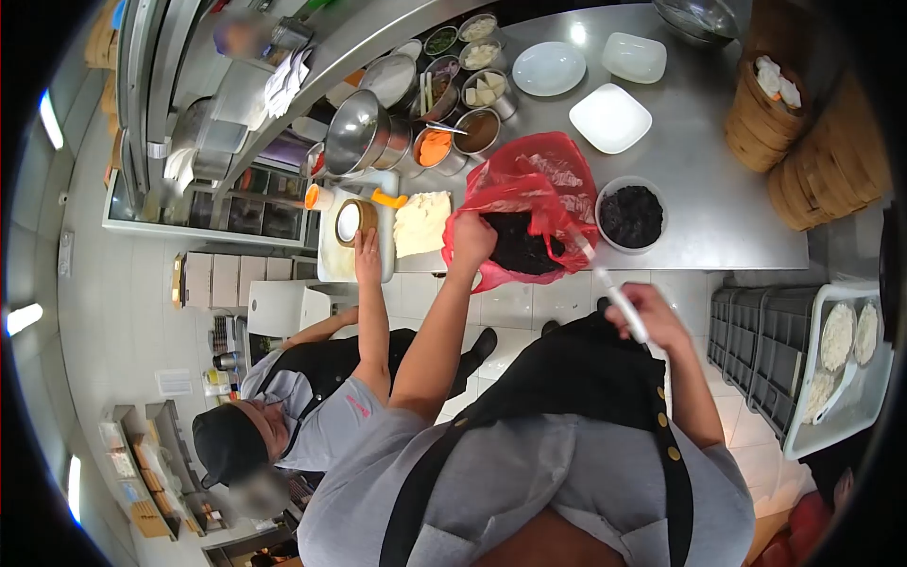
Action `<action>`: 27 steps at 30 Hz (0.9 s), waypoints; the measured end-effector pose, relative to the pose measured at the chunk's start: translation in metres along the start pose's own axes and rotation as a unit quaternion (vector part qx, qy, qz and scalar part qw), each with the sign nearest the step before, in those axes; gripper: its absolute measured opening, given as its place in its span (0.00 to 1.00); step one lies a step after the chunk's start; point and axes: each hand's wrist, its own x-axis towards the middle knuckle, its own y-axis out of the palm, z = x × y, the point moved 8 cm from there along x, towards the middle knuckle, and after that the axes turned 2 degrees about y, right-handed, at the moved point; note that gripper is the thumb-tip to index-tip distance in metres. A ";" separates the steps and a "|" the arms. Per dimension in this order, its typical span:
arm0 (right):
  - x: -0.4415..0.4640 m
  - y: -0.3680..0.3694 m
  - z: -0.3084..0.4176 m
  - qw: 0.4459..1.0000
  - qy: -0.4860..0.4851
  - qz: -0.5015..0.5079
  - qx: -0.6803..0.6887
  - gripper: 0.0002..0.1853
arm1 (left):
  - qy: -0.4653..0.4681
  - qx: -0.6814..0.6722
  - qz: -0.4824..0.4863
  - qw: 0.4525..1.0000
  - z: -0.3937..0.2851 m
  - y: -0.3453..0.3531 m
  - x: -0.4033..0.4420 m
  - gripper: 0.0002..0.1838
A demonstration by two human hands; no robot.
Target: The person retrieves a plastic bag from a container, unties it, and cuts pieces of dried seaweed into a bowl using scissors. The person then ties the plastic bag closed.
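Plastic bag (559,154), bright red, overhangs the front of the steel counter (709,231), left hand (474,240) clutching its rim! Right hand (654,317) grips a white-handled utensil (616,301); counter space opens between white bowl (635,249) and bamboo steamers (824,189).

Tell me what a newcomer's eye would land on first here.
Most likely the bright red plastic bag at the front of the steel counter, open on a dark mass, with the left hand at its left edge. Next, perhaps, the white-handled utensil in the right hand, then the stacked bamboo steamers at the counter's right end.
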 end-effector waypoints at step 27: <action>0.028 0.096 -0.076 0.989 0.097 0.112 0.015 0.21 | -0.242 -0.614 0.184 0.728 -0.005 0.051 -0.036 0.22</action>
